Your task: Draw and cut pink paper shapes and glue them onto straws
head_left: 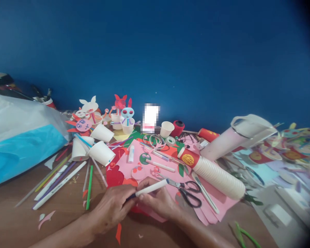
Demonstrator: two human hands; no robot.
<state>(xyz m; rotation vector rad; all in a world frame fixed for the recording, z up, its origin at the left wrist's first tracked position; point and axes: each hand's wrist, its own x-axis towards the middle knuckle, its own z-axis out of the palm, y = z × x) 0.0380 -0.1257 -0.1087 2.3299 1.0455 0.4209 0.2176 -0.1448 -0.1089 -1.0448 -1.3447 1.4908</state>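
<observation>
White marker [151, 188] is what you are clamping, your left grip [111, 208] and right grip [157, 203] both closing on it, just over the pink paper [144, 162] on the wooden desk [18, 224], with scissors [186, 194] lying beside it.

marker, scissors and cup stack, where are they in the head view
marker [151, 188], head view, on its white barrel
scissors [188, 198], head view, on the black lower handle
cup stack [218, 178], head view, on the ribbed white side of the cups

The white upright object [151, 118] is pixelated, seemingly unreadable.
</observation>
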